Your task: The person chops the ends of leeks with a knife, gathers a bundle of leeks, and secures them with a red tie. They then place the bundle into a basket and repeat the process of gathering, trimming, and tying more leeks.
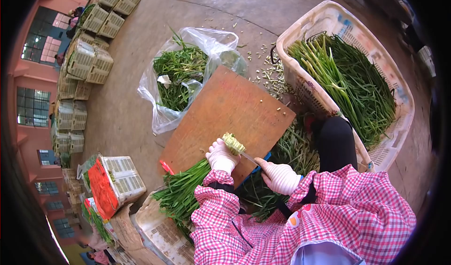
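Concrete floor (141, 105) all around, littered with pale trimmed stem ends (270, 75) up near twelve o'clock, and a brown wooden cutting board (225, 115) sits dead centre. Left hand (221, 156), white-gloved, is clenched around a thick bundle of green chives (188, 185), pinning it on the near edge of the board; the bundle's cut pale ends (233, 144) poke up just past the fingers, the leafy tails trailing off toward seven o'clock. Right hand (280, 176), also gloved, is closed on the handle of a knife (249, 159), its blade reaching in to the stems right beside the left hand. At eleven o'clock a clear plastic bag (197, 49) lies open, full of greens. At two o'clock a white plastic basket (329, 21) holds long chives, with more loose ones between it and the board. Stacked crates (89, 63) stand at ten o'clock.
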{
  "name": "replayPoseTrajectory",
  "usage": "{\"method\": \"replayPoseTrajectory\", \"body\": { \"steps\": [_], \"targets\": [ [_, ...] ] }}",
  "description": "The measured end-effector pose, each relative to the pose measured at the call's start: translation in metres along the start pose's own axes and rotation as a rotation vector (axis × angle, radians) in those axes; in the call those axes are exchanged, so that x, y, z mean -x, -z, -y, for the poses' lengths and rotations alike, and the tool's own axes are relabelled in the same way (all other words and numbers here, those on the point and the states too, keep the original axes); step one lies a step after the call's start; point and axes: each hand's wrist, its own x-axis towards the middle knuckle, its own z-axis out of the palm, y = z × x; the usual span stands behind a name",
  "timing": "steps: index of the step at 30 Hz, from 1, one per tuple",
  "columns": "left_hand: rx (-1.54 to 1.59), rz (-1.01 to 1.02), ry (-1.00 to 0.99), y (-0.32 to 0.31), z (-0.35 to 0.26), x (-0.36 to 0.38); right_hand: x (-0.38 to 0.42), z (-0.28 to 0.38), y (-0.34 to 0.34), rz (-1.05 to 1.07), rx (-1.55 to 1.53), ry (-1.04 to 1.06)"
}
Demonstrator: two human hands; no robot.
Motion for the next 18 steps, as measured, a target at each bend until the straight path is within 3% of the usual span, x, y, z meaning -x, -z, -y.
{"method": "replayPoseTrajectory", "body": {
  "steps": [13,18],
  "targets": [
    [-0.003,0.021,-0.019,0.001,0.0,0.002,-0.03,0.005,-0.019,-0.047,0.074,-0.011],
    [-0.01,0.017,-0.036,0.002,0.003,0.005,-0.019,0.011,-0.012,0.055,0.084,-0.08]
  ]
}}
